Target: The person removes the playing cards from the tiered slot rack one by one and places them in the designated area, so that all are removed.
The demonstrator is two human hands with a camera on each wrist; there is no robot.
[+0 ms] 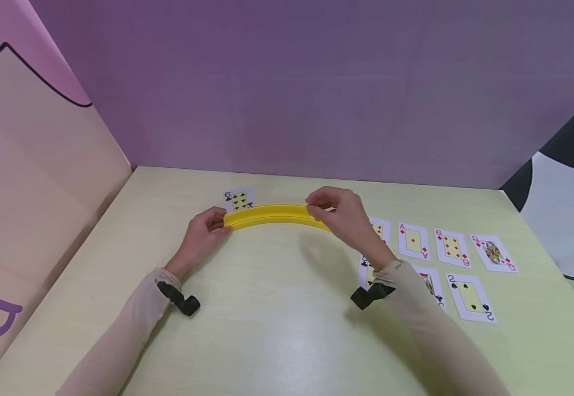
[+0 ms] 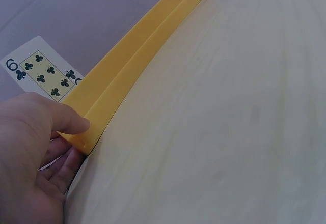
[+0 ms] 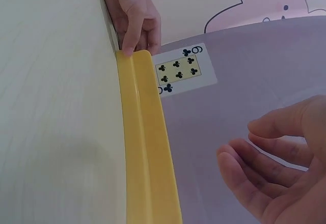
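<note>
Sleeves of thin beige cloth, each with a black wrist strap, lead up to my two hands at the curved yellow card holder (image 1: pixel 272 215) on the pale wood-grain worktop (image 1: pixel 277 330). My left hand (image 1: pixel 202 234) pinches the holder's left end, thumb on top. My right hand (image 1: pixel 338 214) hovers at its right end with fingers loosely curled and holding nothing, as the right wrist view shows. That holder is a smooth plastic arc with a stepped slot along its length, lying toward the far side of the worktop. One card, the six of clubs (image 1: pixel 238 199), stands in it near the left end. Right of it, face-up cards (image 1: pixel 447 258) lie in two rows, partly hidden by my right forearm. Purple wall (image 1: pixel 316 82) rises behind
</note>
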